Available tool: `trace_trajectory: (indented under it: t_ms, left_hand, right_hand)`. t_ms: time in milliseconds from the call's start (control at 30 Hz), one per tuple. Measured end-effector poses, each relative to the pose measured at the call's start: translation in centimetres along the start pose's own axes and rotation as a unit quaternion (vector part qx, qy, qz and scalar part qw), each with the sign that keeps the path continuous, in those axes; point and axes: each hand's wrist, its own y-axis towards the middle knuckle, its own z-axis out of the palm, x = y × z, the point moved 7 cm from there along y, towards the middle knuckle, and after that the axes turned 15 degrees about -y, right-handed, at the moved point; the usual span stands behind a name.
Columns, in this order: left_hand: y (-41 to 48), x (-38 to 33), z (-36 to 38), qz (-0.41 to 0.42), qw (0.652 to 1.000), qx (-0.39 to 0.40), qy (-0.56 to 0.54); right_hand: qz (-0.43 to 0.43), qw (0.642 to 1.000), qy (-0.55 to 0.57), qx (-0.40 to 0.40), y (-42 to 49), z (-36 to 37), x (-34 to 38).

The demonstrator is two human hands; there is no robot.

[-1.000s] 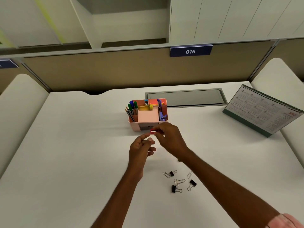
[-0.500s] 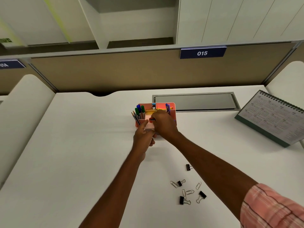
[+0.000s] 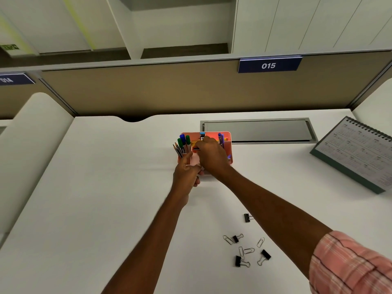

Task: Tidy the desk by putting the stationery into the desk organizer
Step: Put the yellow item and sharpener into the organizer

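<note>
Both arms reach straight out over the tabletop (image 3: 106,187), and I see the hands meeting at the pink desk organizer (image 3: 228,135) in the middle. The left hand (image 3: 186,174) has its fingers curled and thumb up, gripping the organizer's near-left corner. The right hand (image 3: 213,158) hangs palm-down over the organizer, fingertips pinching a small dark item (image 3: 196,148) just above the middle section; I can't tell what it is. The left compartment holds green and blue markers (image 3: 184,141) plus pencils (image 3: 177,150), upright and leaning left. The right compartment holds blue pens (image 3: 221,138). Black binder clips (image 3: 238,261) and paper clips (image 3: 248,250) lie loose on the tabletop beside the right forearm, well short of the organizer.
</note>
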Motion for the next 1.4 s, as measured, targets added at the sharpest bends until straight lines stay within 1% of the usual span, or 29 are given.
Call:
trace_trajectory:
  t_ms: [333, 533, 700, 900, 967, 1100, 1200, 1400]
  left_hand:
    - [-0.9, -0.4, -0.4, 0.016, 1.000, -0.007, 0.004]
    - [-2.3, -0.1, -1.1, 0.021, 1.000, -0.004, -0.003]
    - [-3.8, 0.6, -1.6, 0.025, 1.000, 0.000, -0.005]
    - [-6.0, 1.4, -0.6, 0.064, 0.997, 0.048, 0.009]
    - [-6.6, 1.6, -0.1, 0.069, 0.996, 0.057, 0.018]
    - [-8.6, 2.4, 1.0, 0.064, 0.995, 0.077, 0.029]
    - [-10.7, 3.7, 1.9, 0.063, 0.992, 0.106, 0.040]
    - [-15.7, 8.4, 3.6, 0.056, 0.980, 0.176, 0.072]
  right_hand:
    - [0.002, 1.000, 0.009, -0.015, -0.1, -0.1, 0.3]
    - [-0.003, 1.000, 0.009, -0.008, -0.1, -0.3, 0.4]
    - [0.010, 0.999, 0.034, -0.028, -1.3, -1.0, -0.4]
    - [0.026, 0.990, 0.121, -0.068, -4.9, -2.3, -1.6]
    - [0.020, 0.986, 0.154, -0.059, -6.3, -2.6, -1.6]
    - [0.011, 0.980, 0.197, -0.014, -10.2, -3.0, -1.8]
    - [0.033, 0.973, 0.227, 0.013, -13.8, -3.2, -2.6]
    - [0.070, 0.966, 0.242, 0.064, -21.9, -2.4, -5.7]
